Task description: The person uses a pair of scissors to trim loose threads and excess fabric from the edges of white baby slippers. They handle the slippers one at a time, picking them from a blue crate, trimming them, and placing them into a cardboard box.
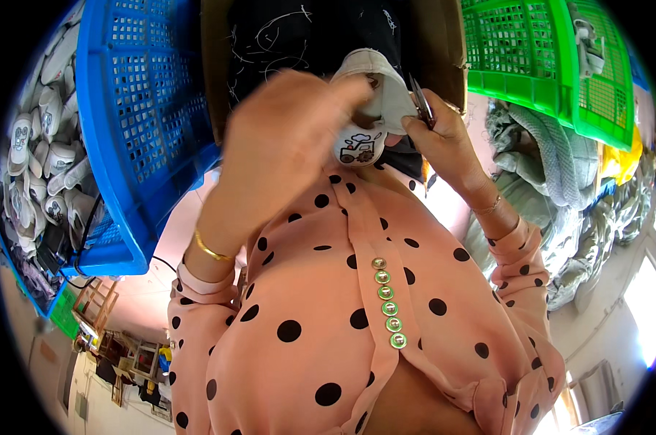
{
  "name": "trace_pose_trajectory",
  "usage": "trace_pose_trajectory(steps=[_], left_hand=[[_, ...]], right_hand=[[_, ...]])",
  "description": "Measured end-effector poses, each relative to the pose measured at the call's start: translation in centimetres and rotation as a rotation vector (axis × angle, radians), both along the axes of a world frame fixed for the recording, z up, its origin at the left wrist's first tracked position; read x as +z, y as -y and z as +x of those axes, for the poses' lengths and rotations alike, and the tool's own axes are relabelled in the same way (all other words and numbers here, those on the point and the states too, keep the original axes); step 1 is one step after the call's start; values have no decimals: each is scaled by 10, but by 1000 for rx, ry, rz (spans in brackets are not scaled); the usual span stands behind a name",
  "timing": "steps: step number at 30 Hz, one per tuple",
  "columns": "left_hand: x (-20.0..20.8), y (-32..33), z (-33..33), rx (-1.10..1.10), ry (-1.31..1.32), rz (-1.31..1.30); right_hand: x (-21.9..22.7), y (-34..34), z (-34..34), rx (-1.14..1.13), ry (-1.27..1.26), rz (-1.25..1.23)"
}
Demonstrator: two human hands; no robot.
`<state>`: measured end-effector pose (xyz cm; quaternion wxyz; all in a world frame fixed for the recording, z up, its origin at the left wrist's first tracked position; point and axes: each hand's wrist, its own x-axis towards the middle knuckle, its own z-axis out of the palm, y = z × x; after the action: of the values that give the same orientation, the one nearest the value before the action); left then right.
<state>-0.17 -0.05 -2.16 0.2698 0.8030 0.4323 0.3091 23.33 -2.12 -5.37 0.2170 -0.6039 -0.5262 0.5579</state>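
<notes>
In front of my chest is a small white cloth shoe (395, 98), its toe toward me and printed with a cartoon vehicle. My left hand (281, 138) is smeared by motion, with its fingertips over the shoe's opening; whether they grip anything does not show. My right hand (447, 141) is closed round a small pair of scissors (420, 104), whose pointed blades stick up beside the shoe. The thumb of that same hand meets the shoe's edge. Black cloth (313, 36) with loose white threads on it lies beyond the shoe.
A blue plastic basket (136, 145) stands at my left, with many white shoes (49, 159) piled past it. At the right is a green plastic basket (531, 69) above grey fabric bundles (541, 156). Brown cardboard sides (454, 43) flank the black cloth.
</notes>
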Motion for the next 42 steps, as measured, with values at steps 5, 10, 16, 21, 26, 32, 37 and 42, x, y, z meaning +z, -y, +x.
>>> trace_pose_trajectory(steps=[5, 10, 16, 21, 26, 32, 37, 42], left_hand=[[-44, 17, 20, -160, -353, 62], [-64, 30, 20, -148, -328, 41], [-70, 46, 28, -49, -337, 185], [-64, 48, 35, -89, -354, 193], [-65, 50, 39, -116, -351, 191], [-65, 53, 40, -117, -353, 232], [-67, 51, 43, -128, -353, 265], [-68, 51, 45, -124, -375, 288]], right_hand=[[-20, 7, -1, 29, -68, 23], [-32, 14, 7, 139, 129, 186], [19, 5, 5, 495, 756, 679], [37, 1, -2, 760, 990, 730], [36, 3, -9, 882, 1107, 698], [36, 12, -14, 1013, 1249, 663], [40, 12, -21, 1009, 1274, 572], [28, 11, -13, 978, 1307, 563]])
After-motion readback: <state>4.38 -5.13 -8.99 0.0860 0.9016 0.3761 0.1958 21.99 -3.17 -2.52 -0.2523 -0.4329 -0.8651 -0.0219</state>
